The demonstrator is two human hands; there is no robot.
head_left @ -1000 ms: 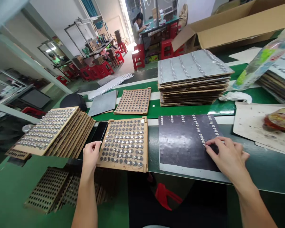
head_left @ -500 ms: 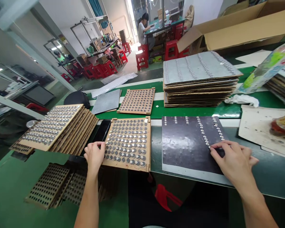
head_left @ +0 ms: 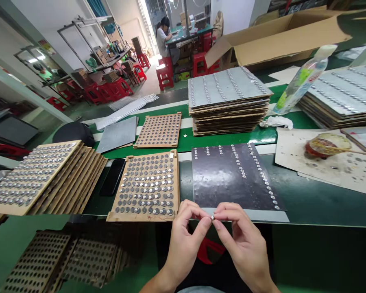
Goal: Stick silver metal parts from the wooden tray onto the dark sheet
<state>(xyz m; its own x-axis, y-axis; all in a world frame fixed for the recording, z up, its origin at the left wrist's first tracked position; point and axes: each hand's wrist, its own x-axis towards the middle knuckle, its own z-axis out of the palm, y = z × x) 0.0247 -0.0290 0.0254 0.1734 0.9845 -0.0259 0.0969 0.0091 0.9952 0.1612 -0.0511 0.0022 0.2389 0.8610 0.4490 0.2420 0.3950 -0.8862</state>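
My left hand (head_left: pixel 186 240) and my right hand (head_left: pixel 242 240) meet at the table's front edge, fingertips nearly touching. Between them shows a small shiny metal piece (head_left: pixel 212 218), pinched by my right thumb and forefinger. My left thumb and forefinger are closed right beside it; what they hold is hidden. Just beyond lies a dark sheet (head_left: pixel 212 183) carrying rows of small silver metal pieces, some rows longer than others. To the left sits a wooden board (head_left: pixel 114 216) covered with round grey discs, some topped by small shiny pieces.
A fanned stack of filled boards (head_left: pixel 64 183) and a black phone (head_left: pixel 112 178) are at left. Behind stand another disc board (head_left: pixel 158 129), a tall stack of sheets (head_left: pixel 228 116) and a bottle (head_left: pixel 305 79). A stained bowl (head_left: pixel 327 145) sits on cardboard at right.
My left hand has left the disc board and my right hand has left the dark sheet. Both have come together at the front edge around a small metal piece. The view has shifted right.
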